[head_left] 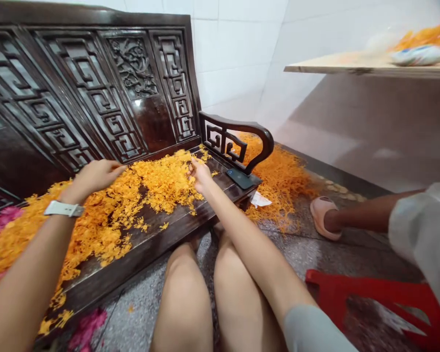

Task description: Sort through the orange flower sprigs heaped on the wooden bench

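Orange-yellow flower pieces [165, 183] lie heaped along the seat of a dark carved wooden bench [150, 244]. My left hand [98, 177], with a pale watch strap at the wrist, is over the left part of the heap, its fingers pointing right; whether anything is in them is hidden. At the right end of the heap, my right hand [199, 174] has its fingers curled together against the flowers, and what they pinch is too small to make out. A dark phone [239, 178] lies on the seat to the right of my right hand.
The bench's armrest [262, 134] rises beyond the phone. Orange stringy material [284, 183] is piled on the floor. Another person's sandalled foot [326, 218] and a red stool [337, 293] are at right, below a wooden shelf [337, 63]. Pink flowers [90, 327] lie at lower left.
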A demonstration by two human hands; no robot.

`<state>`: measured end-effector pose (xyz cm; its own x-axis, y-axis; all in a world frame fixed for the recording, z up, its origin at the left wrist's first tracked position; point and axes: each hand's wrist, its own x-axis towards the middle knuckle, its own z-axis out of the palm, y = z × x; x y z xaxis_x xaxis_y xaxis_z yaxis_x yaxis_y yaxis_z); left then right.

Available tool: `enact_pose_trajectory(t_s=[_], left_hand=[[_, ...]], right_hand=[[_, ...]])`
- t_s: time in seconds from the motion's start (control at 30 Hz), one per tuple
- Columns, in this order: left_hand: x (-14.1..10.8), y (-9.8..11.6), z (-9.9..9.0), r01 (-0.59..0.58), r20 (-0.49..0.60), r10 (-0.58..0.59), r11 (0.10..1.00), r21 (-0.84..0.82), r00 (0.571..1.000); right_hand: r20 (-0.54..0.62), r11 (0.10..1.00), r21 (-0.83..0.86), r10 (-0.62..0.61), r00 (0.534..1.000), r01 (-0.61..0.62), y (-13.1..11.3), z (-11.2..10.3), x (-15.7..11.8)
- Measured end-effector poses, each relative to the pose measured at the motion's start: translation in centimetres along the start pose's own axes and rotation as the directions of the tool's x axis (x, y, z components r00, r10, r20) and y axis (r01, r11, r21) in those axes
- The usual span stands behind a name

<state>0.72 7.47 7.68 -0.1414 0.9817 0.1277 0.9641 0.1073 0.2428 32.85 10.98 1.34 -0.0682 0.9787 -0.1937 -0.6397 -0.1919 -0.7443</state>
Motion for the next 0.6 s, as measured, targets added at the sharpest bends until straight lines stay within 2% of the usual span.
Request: enact_pose_trajectory(t_s=[0.03, 0.1, 0.13, 0.2, 0.23, 0.3, 0.4, 0.47, 0.5, 0.53, 0.6], left_hand=[[-0.9, 3.0, 0.2, -0.111, -0.02, 0.11, 0.989, -0.099, 0.994], [-2.5, 8.2, 2.0, -0.204, -0.037, 0.206, 0.903, -0.378, 0.978], [-3.1, 10.3, 3.4, -0.191, -0.036, 0.201, 0.838, -0.511, 0.979], [-3.7, 13.2, 6.3, -0.062, 0.007, 0.105, 0.637, -0.769, 0.994], [-3.8, 14.1, 7.5, 0.014, 0.055, 0.061, 0.537, -0.843, 0.997], [-3.6, 15.1, 9.1, 0.106, 0.131, 0.049, 0.348, -0.932, 0.99], [-3.1, 16.0, 9.3, 0.174, 0.174, 0.009, 0.059, -0.983, 0.985], [-3.2, 17.0, 8.9, 0.15, 0.161, -0.157, -0.08, -0.985, 0.974], [-3.6, 17.6, 8.9, 0.117, 0.139, -0.271, -0.098, -0.988, 0.952], [-4.1, 18.4, 9.0, 0.081, 0.104, -0.367, -0.077, -0.994, 0.924], [-5.3, 19.9, 9.7, -0.005, -0.024, -0.443, 0.044, -0.999, 0.896]], right_hand=[[0.04, 1.0, 0.01, -0.01, 0.999, 0.01, 0.0, 0.4, -0.3], [0.111, 1.0, 0.014, -0.012, 0.994, 0.01, 0.1, 1.0, -1.1], [0.143, 1.0, 0.008, -0.011, 0.99, 0.009, 0.2, 1.3, -1.5], [0.19, 1.0, -0.016, -0.02, 0.982, 0.024, 0.5, 1.5, -2.0], [0.196, 0.998, -0.031, -0.039, 0.98, 0.046, 0.7, 1.5, -2.2], [0.189, 0.993, -0.065, -0.086, 0.978, 0.1, 1.1, 1.4, -2.3], [0.177, 0.984, -0.1, -0.129, 0.976, 0.149, 1.6, 1.2, -2.2], [0.175, 0.983, -0.089, -0.144, 0.974, 0.162, 1.6, 1.1, -2.0], [0.169, 0.983, -0.074, -0.155, 0.973, 0.17, 1.6, 1.1, -1.9], [0.163, 0.982, -0.06, -0.165, 0.973, 0.177, 1.5, 1.0, -1.8], [0.165, 0.981, -0.048, -0.179, 0.97, 0.19, 1.4, 0.8, -1.6]])
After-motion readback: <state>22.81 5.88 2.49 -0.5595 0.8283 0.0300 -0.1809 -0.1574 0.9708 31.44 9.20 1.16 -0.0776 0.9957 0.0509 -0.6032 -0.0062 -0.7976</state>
